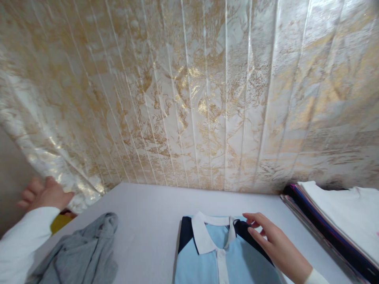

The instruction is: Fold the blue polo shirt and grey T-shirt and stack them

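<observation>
A light blue polo shirt (204,266) with a white collar and dark navy shoulders lies folded, front up, at the lower middle. My right hand (271,238) is over its right-side navy shoulder, thumb and fingers apart. The fingertips are at the dark cloth; whether they press on it I cannot tell. At the far left, my left hand (49,194) is raised beyond the table edge, thumb out and fingers loosely spread, with nothing seen in it. Below and right of that hand, a crumpled grey garment (85,250) lies in a loose heap.
A stack of folded clothes, topped by a white shirt (349,217), stands at the right. The white table (145,221) meets a shiny gold and silver curtain (189,110) at the back. Something yellow (60,223) shows past the left edge.
</observation>
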A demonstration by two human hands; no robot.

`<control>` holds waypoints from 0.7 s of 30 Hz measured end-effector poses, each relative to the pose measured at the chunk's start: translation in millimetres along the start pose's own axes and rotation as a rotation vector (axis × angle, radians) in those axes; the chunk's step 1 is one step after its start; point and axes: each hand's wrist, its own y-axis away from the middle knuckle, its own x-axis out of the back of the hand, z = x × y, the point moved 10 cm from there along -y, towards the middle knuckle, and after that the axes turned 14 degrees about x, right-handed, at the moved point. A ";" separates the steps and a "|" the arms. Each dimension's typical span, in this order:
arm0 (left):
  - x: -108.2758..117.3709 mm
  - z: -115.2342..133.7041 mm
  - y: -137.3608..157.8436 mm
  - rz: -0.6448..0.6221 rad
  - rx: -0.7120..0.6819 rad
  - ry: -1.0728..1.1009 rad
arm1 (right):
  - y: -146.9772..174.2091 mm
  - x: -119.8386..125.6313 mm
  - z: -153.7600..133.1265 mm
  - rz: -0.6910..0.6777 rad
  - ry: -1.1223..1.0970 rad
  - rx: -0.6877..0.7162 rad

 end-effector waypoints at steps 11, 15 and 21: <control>-259.1 126.1 177.7 -0.721 -0.488 -0.084 | -24.8 -28.6 16.3 -0.222 0.269 0.095; -287.4 141.6 197.7 -0.778 -0.508 -0.142 | -25.4 -30.3 13.6 -0.329 0.293 0.085; -288.2 151.6 202.0 -0.768 -0.475 -0.149 | -30.4 -31.6 14.2 -0.314 0.228 0.098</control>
